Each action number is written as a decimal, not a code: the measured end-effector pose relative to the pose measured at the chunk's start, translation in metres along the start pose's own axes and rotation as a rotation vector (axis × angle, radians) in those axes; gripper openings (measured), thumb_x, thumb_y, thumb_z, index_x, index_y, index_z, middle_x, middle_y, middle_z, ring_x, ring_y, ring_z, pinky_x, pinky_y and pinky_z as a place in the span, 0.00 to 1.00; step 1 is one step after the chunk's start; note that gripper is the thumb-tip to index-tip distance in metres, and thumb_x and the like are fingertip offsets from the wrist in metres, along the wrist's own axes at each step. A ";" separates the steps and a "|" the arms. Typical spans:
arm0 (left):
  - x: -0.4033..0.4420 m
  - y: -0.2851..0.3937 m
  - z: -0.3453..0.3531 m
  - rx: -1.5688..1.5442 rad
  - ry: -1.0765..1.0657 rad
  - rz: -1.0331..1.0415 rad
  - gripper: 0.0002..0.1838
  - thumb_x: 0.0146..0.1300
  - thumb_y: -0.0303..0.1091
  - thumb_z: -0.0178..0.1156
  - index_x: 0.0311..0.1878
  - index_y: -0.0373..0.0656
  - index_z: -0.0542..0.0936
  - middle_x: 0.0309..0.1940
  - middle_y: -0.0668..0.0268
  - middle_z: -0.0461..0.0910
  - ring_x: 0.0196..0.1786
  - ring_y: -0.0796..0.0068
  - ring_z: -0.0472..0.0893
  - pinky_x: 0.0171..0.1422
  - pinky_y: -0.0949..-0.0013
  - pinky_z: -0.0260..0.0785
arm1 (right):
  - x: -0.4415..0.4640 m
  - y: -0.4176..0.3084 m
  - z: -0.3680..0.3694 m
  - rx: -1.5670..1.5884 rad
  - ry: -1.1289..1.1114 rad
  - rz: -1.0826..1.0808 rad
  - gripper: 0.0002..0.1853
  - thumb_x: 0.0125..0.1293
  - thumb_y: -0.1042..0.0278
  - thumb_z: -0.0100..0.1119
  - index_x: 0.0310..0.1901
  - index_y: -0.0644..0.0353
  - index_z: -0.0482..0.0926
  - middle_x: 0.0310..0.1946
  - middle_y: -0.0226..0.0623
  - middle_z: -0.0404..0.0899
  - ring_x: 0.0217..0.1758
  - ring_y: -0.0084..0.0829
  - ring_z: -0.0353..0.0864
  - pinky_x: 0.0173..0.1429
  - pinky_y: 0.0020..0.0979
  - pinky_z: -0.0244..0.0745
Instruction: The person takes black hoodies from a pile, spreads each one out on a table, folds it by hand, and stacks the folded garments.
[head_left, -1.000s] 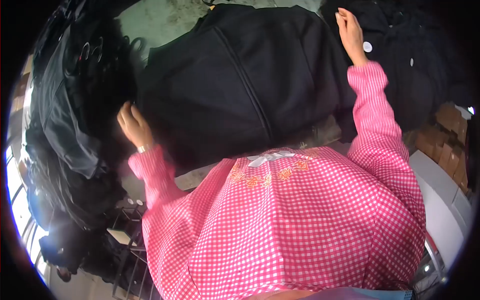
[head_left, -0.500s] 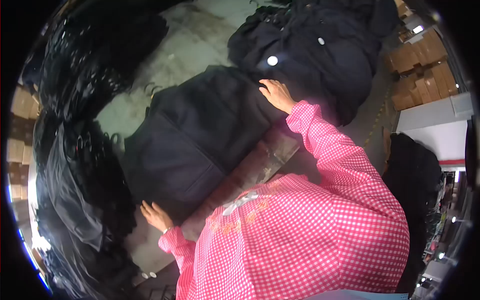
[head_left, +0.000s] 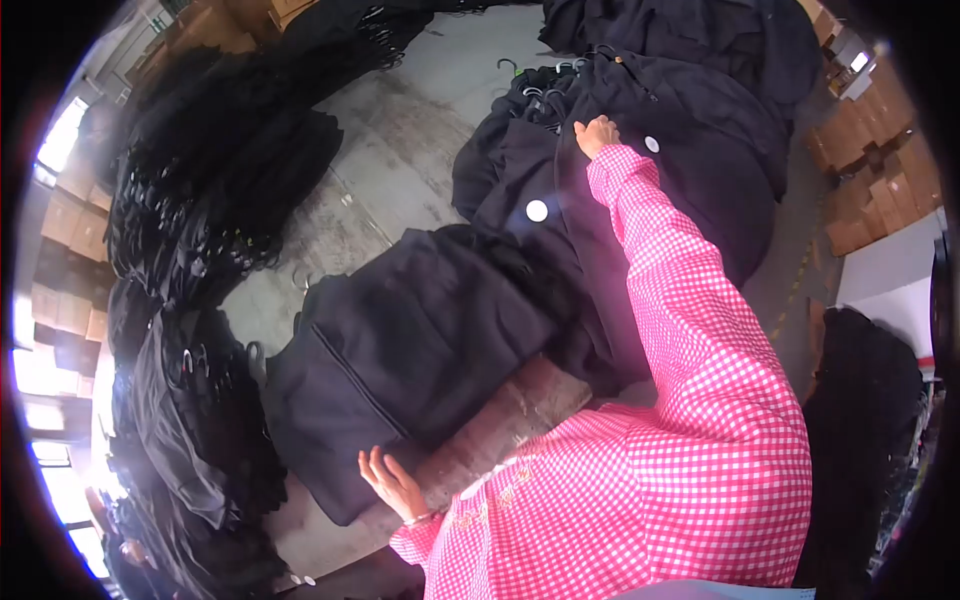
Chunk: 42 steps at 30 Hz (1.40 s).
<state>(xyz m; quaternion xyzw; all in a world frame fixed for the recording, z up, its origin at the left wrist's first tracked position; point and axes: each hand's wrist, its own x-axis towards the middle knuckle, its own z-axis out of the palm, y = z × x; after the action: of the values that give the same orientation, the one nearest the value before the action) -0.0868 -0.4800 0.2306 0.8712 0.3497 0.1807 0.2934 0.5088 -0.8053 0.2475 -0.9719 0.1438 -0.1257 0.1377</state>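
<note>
A black garment [head_left: 400,330] lies spread on the grey table [head_left: 385,150], its hanger hook showing at the upper left. My left hand [head_left: 393,483] rests at its lower edge, fingers apart and holding nothing. To the right is a pile of black garments on hangers [head_left: 690,130], with round white tags on it. At the top of this pile, near the hanger hooks, is my right hand [head_left: 598,135]. Its fingers are bent towards the cloth, and whether they grip it is too small to tell.
Heaps of black garments [head_left: 210,150] line the table's left side, with more at the far end. Cardboard boxes [head_left: 875,150] are stacked at the right, above a white surface [head_left: 890,270]. Another dark pile [head_left: 860,400] stands at the lower right.
The view has turned towards the right-hand pile. My right hand has moved from the spread garment's right side to the pile's hangers. My left hand has shifted along the garment's lower edge.
</note>
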 end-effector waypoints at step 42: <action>-0.110 0.054 -0.080 -0.513 -0.384 0.672 0.09 0.59 0.24 0.54 0.43 0.38 0.77 0.45 0.57 0.74 0.46 0.60 0.75 0.51 0.67 0.67 | -0.433 0.341 -0.639 -0.085 0.706 -0.076 0.25 0.62 0.48 0.56 0.44 0.67 0.76 0.35 0.46 0.80 0.36 0.40 0.77 0.42 0.30 0.70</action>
<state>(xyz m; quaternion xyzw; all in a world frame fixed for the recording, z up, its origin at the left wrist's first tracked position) -0.1767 -0.5594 0.3137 0.8531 -0.0686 0.1819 0.4842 -0.1576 -1.1308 0.6501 -0.8780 0.1513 -0.4528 0.0343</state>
